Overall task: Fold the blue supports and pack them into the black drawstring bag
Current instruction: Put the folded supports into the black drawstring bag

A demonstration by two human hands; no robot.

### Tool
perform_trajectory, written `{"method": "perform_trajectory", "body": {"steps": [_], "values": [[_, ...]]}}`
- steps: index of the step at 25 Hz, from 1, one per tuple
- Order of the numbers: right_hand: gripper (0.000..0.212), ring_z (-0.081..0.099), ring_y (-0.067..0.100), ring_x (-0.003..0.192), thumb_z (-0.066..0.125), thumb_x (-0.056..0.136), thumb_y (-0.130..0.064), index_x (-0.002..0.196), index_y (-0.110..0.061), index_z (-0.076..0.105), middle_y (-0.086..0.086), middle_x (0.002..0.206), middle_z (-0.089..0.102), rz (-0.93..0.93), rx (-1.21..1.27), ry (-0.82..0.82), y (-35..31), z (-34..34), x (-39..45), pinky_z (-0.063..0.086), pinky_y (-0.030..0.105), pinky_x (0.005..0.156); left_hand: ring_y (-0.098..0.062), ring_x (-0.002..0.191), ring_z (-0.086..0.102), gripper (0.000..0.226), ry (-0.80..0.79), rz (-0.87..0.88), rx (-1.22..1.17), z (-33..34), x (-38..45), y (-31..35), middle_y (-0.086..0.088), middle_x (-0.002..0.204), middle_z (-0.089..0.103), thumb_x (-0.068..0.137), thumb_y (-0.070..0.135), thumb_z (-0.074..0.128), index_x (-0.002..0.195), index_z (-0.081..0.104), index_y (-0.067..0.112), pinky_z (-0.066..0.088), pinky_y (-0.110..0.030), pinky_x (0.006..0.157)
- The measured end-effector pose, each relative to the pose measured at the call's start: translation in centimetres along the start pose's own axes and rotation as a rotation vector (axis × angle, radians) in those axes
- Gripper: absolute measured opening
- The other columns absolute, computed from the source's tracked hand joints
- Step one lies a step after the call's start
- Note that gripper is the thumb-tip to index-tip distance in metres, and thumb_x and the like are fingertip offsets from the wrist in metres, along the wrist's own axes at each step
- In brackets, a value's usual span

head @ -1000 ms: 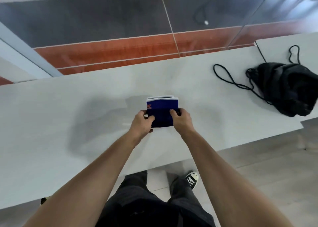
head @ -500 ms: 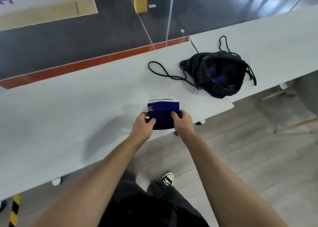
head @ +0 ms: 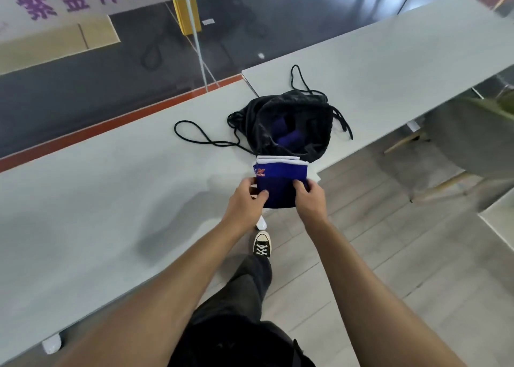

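A folded blue support [head: 281, 180] with a white edge and a red logo is held in the air between both hands, just in front of the black drawstring bag [head: 289, 111]. My left hand [head: 244, 202] pinches its left side and my right hand [head: 310, 200] pinches its right side. The bag lies open on the white table [head: 111, 200] near the table's right end, its mouth facing me. Inside it I see other blue supports [head: 289, 137]. Its black cords [head: 194, 136] trail to the left and behind it.
A second white table [head: 389, 61] stands behind and to the right of the bag. A green chair [head: 472, 133] sits at the right. Below is grey floor, with a trouser leg and a black sneaker [head: 262, 244]. A glass wall runs behind the tables.
Both hands have carried the folded support to the right along the table, up to the mouth of the bag. The view has turned with them, and the bag's inside now shows.
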State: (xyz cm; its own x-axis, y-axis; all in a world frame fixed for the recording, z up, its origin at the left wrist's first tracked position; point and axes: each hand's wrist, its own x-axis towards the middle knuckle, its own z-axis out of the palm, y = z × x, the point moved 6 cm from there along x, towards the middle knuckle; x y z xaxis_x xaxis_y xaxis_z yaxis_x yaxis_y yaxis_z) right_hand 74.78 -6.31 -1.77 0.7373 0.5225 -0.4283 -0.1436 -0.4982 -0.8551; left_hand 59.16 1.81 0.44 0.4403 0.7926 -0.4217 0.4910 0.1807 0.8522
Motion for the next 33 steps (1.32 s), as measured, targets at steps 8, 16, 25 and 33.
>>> {"method": "perform_trajectory", "body": {"steps": [8, 16, 25, 33], "values": [[0.017, 0.063, 0.016, 0.088, 0.052, 0.101, -0.026, 0.104, -0.015, 0.065, 0.001, 0.097, 0.069, 0.02, 0.035, 0.022, -4.7, -5.3, 12.2, 0.054, 0.035, 0.08, -0.014, 0.102, 0.067, 0.033, -0.041, 0.087, -0.003, 7.1, 9.6, 7.4, 0.007, 0.112, 0.068, 0.094, 0.028, 0.059, 0.126, 0.054, 0.023, 0.057, -0.044, 0.091], [0.027, 0.069, 0.023, 0.101, 0.061, 0.095, -0.036, 0.114, -0.018, 0.065, 0.004, 0.109, 0.071, 0.25, 0.072, -0.202, -5.5, -4.8, 20.0, 0.06, 0.045, 0.088, -0.018, 0.094, 0.068, 0.037, -0.027, -0.05, 0.104, 9.7, 15.9, 8.2, 0.002, 0.113, 0.067, 0.096, 0.029, 0.055, 0.131, 0.047, 0.021, 0.058, -0.045, 0.087], [0.028, 0.067, 0.026, 0.102, 0.057, 0.085, -0.027, 0.111, -0.026, 0.068, 0.002, 0.107, 0.072, 0.263, -0.161, -0.533, -7.1, 0.1, 26.8, 0.058, 0.044, 0.086, -0.02, 0.1, 0.064, 0.03, 0.229, -0.292, 0.016, 10.4, 19.2, 6.0, 0.007, 0.106, 0.06, 0.097, 0.027, 0.056, 0.125, 0.048, 0.024, 0.059, -0.049, 0.086], [0.019, 0.063, 0.02, 0.084, 0.06, 0.084, -0.025, 0.102, -0.019, 0.064, 0.002, 0.097, 0.069, 0.282, -0.256, -0.602, -7.1, 0.0, 31.6, 0.051, 0.032, 0.071, -0.033, 0.13, 0.04, 0.044, 0.228, -0.173, 0.666, 11.2, 21.8, 6.8, -0.003, 0.148, 0.048, 0.093, 0.017, 0.048, 0.136, 0.05, 0.014, 0.034, -0.046, 0.111]]}}
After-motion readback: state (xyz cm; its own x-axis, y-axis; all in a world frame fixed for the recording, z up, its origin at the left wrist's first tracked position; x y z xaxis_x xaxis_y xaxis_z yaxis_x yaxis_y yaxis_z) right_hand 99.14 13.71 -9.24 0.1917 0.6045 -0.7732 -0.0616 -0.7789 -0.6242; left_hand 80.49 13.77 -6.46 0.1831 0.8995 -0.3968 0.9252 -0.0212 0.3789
